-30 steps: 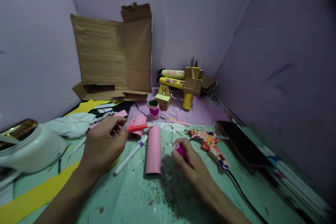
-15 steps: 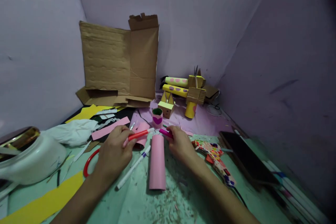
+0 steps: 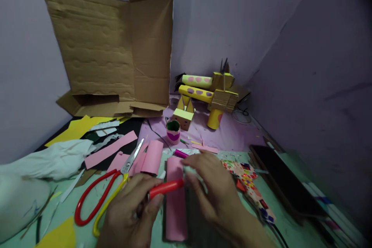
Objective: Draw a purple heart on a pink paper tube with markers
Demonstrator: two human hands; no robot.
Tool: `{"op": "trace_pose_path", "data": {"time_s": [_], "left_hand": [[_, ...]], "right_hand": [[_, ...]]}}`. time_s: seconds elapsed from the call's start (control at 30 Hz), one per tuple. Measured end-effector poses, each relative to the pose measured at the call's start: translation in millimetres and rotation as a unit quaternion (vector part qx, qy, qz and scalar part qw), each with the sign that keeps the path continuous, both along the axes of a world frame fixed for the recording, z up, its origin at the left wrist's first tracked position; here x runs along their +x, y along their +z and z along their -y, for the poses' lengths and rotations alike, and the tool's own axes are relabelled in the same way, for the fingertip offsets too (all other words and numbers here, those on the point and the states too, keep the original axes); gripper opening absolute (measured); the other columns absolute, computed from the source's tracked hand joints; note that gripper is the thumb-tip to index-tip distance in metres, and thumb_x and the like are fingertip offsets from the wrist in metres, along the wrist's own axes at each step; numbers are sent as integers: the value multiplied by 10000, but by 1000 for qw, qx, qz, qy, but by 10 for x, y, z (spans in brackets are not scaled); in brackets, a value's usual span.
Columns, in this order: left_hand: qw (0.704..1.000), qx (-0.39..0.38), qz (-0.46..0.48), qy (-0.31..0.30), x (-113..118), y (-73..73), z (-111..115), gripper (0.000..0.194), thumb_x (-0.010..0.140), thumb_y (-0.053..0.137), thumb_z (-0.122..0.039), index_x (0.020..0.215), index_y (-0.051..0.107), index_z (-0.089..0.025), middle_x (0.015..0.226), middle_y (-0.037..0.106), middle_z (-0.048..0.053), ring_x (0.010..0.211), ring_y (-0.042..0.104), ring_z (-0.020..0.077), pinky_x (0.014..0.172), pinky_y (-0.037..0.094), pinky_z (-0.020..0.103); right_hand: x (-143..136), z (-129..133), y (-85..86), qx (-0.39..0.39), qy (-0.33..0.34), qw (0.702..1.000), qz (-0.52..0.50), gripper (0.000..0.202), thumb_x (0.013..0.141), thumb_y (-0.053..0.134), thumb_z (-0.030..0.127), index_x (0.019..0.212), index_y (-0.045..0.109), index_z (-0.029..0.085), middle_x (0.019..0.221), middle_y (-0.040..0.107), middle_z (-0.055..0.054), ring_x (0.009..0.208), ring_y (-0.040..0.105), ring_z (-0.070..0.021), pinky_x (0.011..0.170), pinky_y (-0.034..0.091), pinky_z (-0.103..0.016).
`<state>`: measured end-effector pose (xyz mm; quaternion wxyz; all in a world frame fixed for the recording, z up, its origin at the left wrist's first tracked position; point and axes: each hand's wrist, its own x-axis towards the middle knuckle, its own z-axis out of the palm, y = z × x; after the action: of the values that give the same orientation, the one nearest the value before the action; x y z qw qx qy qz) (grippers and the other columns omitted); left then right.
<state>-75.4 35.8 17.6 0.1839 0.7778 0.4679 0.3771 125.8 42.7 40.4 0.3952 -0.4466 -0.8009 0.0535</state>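
Observation:
My left hand (image 3: 132, 211) is closed around a red marker (image 3: 166, 188), whose red end points right across a pink paper tube (image 3: 176, 211). My right hand (image 3: 216, 190) is beside that end, thumb and forefinger apart. A purple marker (image 3: 180, 154) shows just past the right forefinger; the rest of it is hidden behind the hand. The pink tube lies lengthwise between my hands. Left of it are scissors (image 3: 127, 166) with red and yellow handles, partly covered by my left hand, and a rolled pink paper piece (image 3: 153, 157).
A cardboard box (image 3: 151, 46) stands open at the back left. Yellow paper-tube figures (image 3: 223, 100), a small cardboard box figure (image 3: 183, 118) and a pink cup (image 3: 173, 135) are at the back. A patterned glue gun (image 3: 248, 186) and a dark phone (image 3: 286, 180) lie to the right.
The view has moved closer. My left hand has brought the red marker down over the tube. My right hand's fingers have shifted from the purple marker toward the red marker's end.

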Motion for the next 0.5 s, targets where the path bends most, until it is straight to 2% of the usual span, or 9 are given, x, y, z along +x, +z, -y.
{"op": "trace_pose_path", "data": {"time_s": [0.07, 0.13, 0.27, 0.37, 0.5], "left_hand": [[999, -36, 25, 25, 0, -12, -11, 127, 824, 589, -259, 915, 677, -261, 848, 699, 23, 749, 684, 178, 614, 575, 229], [993, -83, 67, 55, 16, -13, -5, 108, 806, 608, -287, 876, 687, -266, 858, 709, 22, 751, 696, 186, 631, 591, 236], [968, -190, 157, 44, 95, -3, 73, 179, 758, 660, -305, 930, 689, -266, 934, 717, 25, 800, 708, 193, 667, 601, 239], [949, -215, 221, 69, 166, 32, 126, 319, 731, 675, -295, 1045, 643, -248, 853, 706, 19, 724, 684, 168, 628, 589, 238], [938, -243, 240, 62, 213, 130, 138, 177, 722, 652, -289, 860, 636, -179, 622, 617, -9, 506, 572, 122, 466, 504, 215]], "right_hand": [[-57, 36, 30, -83, 70, 992, 59, 187, 853, 470, 146, 984, 599, 179, 847, 701, -68, 780, 624, -214, 841, 476, -419], [-100, 61, 14, -146, 101, 980, 93, 216, 817, 511, 145, 1008, 610, 160, 864, 704, -86, 785, 618, -228, 842, 479, -428], [-105, 68, -81, -200, 111, 972, 60, 313, 731, 555, 88, 1035, 605, 140, 930, 698, -120, 818, 626, -245, 727, 503, -371], [-73, 44, -120, -235, 105, 966, 5, 298, 713, 504, 33, 964, 585, 172, 910, 679, -91, 798, 617, -211, 678, 482, -320], [-39, 79, -132, -241, 96, 965, -39, 226, 740, 463, 32, 897, 548, 170, 830, 645, -76, 735, 591, -197, 642, 450, -302]]}}
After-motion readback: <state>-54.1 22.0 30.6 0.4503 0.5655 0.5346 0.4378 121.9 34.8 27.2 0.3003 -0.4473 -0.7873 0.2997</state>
